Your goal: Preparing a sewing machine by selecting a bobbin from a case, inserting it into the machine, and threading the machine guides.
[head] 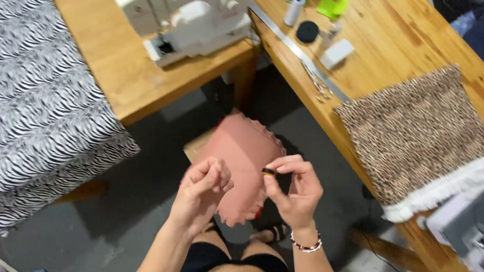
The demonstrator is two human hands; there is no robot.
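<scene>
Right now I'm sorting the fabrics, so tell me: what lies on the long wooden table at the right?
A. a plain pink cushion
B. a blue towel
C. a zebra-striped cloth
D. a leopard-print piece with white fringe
D: the leopard-print piece with white fringe lies flat on the long wooden table.

Matt wooden table [397,41], fuzzy fringed cloth [423,137].

- Two hands: left hand [200,191], right hand [294,188]
- One sewing machine [193,15]
- Two wooden tables [131,75]
- One thread spool [294,10]
- One leopard-print cloth [422,132]
- One pink cushion [242,153]
</scene>
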